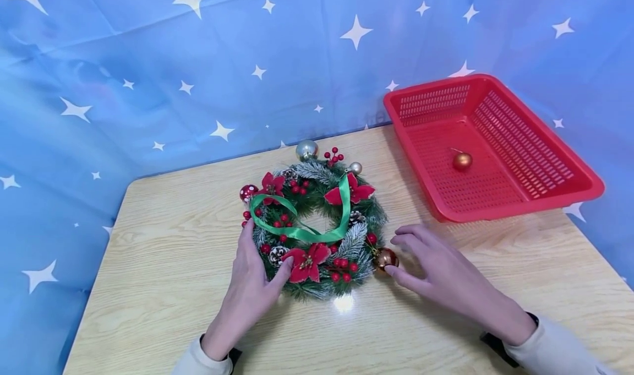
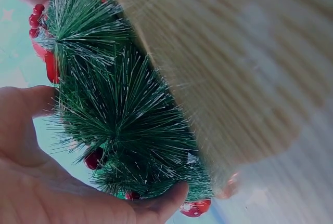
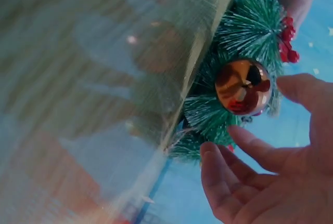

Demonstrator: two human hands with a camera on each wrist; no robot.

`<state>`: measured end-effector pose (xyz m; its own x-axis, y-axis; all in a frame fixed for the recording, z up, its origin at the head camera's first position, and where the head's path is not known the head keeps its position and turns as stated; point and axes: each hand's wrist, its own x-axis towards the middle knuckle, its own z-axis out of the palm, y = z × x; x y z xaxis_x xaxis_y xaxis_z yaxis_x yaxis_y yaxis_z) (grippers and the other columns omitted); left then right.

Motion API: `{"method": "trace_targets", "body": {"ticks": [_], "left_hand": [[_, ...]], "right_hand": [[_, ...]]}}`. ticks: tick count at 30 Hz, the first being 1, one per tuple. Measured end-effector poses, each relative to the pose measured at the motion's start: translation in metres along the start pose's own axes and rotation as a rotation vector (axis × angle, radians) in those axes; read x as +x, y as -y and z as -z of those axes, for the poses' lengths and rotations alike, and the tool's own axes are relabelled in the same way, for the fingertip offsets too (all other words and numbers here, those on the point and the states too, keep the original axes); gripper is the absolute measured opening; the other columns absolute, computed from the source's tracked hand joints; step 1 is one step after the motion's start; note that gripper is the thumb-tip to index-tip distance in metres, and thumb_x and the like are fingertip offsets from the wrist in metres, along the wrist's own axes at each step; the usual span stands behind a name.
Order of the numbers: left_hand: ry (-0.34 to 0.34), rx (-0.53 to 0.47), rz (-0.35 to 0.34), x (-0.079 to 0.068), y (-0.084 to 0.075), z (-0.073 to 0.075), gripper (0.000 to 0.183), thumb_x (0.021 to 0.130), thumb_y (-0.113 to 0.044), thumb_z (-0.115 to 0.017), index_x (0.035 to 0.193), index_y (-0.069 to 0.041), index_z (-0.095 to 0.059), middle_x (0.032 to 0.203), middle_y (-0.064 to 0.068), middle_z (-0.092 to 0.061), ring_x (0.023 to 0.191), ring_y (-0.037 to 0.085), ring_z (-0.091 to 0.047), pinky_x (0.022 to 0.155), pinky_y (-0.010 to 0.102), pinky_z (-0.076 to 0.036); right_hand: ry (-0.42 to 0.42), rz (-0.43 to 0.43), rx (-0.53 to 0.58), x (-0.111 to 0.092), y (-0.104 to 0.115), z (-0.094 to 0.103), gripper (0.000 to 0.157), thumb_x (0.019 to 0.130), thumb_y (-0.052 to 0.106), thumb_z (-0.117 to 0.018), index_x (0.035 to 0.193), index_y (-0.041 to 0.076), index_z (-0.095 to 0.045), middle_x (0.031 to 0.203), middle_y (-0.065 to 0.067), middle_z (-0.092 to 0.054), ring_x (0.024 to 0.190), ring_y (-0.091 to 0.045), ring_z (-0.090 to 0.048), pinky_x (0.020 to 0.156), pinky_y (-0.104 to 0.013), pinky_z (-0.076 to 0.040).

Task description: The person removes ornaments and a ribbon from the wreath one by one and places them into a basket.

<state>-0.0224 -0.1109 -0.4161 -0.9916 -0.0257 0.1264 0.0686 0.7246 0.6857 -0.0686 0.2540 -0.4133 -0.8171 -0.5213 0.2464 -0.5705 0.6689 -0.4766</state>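
Left hand (image 1: 250, 280): thumb-and-finger grip, wreath (image 1: 354, 239), frame centre; keep steady.
Right hand (image 1: 437, 266): half-spread, empty; adjust bauble (image 1: 386, 259) gently.

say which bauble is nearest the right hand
The brown bauble on the near right of the wreath, beside the right hand; others sit farther off, a gold one in the red basket.

The head view looks forward and down from above the wreath (image 1: 353, 243); the wrist views (low, tilted, close) face its near left and near right, the latter sharing the brown bauble (image 3: 240, 88) with the head view.
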Motion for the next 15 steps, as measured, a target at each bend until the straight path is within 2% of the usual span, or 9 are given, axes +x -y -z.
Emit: {"method": "trace_targets", "body": {"ticks": [5,15], "left_hand": [[0.009,0.005,0.007,-0.0008,0.0004,0.0031,0.106,0.103,-0.035,-0.075,0.174,-0.003,-0.002,0.177,0.021,-0.015,0.162,0.040,-0.021,0.124,0.067,-0.024],[0.022,-0.004,-0.044,0.0028,0.0027,0.0015,0.104,0.103,-0.029,-0.075,0.173,-0.001,-0.003,0.177,0.022,-0.014,0.162,0.040,-0.019,0.125,0.065,-0.023]], "right_hand": [[0.037,-0.005,0.003,0.0015,0.0029,-0.0031,0.047,0.094,0.038,-0.087,0.128,0.010,-0.073,0.134,-0.006,-0.065,0.116,-0.026,-0.065,0.094,-0.052,-0.059],[0.055,0.000,0.008,0.0011,0.0036,-0.0040,0.042,0.093,0.036,-0.088,0.126,0.016,-0.071,0.129,0.000,-0.065,0.110,-0.019,-0.065,0.088,-0.049,-0.059]]}}
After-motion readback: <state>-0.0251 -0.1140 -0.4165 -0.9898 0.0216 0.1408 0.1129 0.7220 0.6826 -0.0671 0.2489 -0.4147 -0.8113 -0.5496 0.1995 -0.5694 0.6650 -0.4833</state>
